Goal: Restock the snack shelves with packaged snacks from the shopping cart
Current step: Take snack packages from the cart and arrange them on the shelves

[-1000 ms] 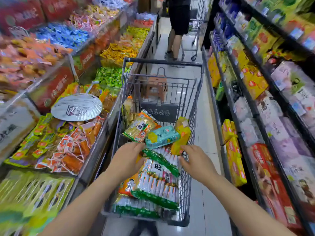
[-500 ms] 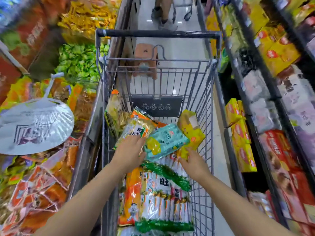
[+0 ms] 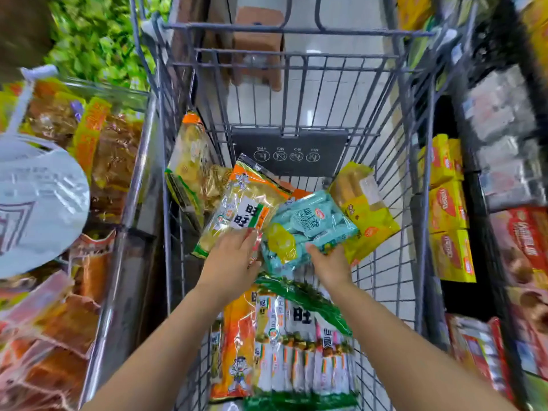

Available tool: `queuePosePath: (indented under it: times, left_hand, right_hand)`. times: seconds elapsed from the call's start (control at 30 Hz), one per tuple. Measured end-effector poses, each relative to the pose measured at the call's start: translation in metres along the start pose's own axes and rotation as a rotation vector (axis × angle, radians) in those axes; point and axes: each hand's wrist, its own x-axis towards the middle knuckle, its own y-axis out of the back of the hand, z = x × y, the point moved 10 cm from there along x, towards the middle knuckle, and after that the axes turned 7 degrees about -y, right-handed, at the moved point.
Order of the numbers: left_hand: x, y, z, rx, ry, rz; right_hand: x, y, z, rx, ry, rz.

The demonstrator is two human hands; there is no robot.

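The grey wire shopping cart (image 3: 296,32) fills the middle of the view, with several snack packs inside. My right hand (image 3: 330,264) pinches the near edge of a teal packet (image 3: 311,223), thumb on top. To its left, my left hand (image 3: 232,261) lays its fingers on the near end of a clear-and-orange rice cracker bag (image 3: 237,203). A yellow packet (image 3: 366,212) lies to the right of the teal one. Under my wrists sits a large green-and-orange cracker multipack (image 3: 296,336). Another clear bag (image 3: 189,161) leans on the cart's left wall.
Open bins of orange and brown snack packets (image 3: 59,321) run along the left, with a round silver lid (image 3: 35,203) on top. Shelves on the right hold yellow boxes (image 3: 447,209) and red boxes (image 3: 525,241). A brown stool (image 3: 258,46) stands beyond the cart.
My view has dropped and closed in on the cart. Both hands reached forward from the multipack: the left onto the rice cracker bag, the right onto the teal packet.
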Motion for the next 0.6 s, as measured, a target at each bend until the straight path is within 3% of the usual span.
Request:
queuePosePath:
  times: [0.23,0.6]
  left_hand:
    - [-0.006,-0.012,-0.001,-0.008,0.006,-0.054]
    - [-0.027,0.007,0.035,-0.092,0.108,0.004]
  right_hand:
    - [0.001,-0.008,0.0,0.264,0.001,0.072]
    - [-0.061,0.059,0.007,0.191,0.332,0.126]
